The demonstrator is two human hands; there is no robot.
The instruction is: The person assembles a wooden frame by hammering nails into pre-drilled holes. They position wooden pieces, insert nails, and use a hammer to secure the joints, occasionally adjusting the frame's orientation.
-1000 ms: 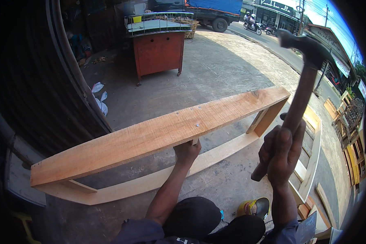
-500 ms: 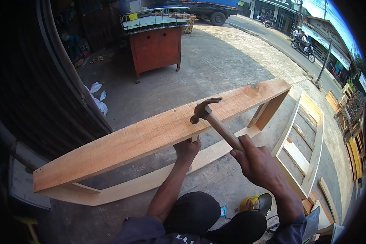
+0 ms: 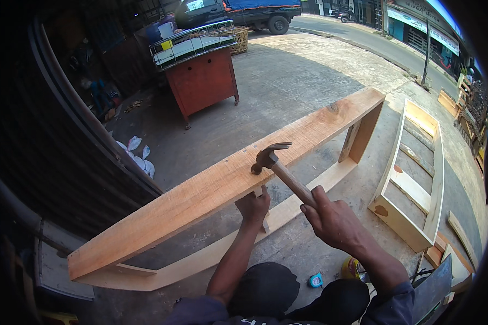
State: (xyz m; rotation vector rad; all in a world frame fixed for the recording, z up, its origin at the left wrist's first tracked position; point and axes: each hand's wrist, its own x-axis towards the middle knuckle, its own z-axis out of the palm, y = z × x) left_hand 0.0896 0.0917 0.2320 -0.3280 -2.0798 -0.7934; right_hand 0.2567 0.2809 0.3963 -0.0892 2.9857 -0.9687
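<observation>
A long wooden frame (image 3: 200,189) stands on edge across the floor in front of me, its broad upper board facing up. My right hand (image 3: 335,221) is closed round the wooden handle of a claw hammer (image 3: 288,177). The hammer's striking face is at the near edge of the upper board, touching it or just above; I cannot tell which. Below that spot my left hand (image 3: 253,207) grips a wooden crosspiece (image 3: 258,190) under the board. Small dark nail marks show on the board left of the hammer head.
A second wooden frame with slats (image 3: 412,179) lies at right. A blue tape measure (image 3: 315,280) and a yellow can (image 3: 352,268) are on the floor by my knees. Farther off stand a red wheeled cart (image 3: 203,81), white bags (image 3: 141,154) and a parked truck (image 3: 260,15).
The view has shifted, so the frame appears turned and the tape measure shows more fully. The hammer head stays near the same part of the board, and both hands keep their grips.
</observation>
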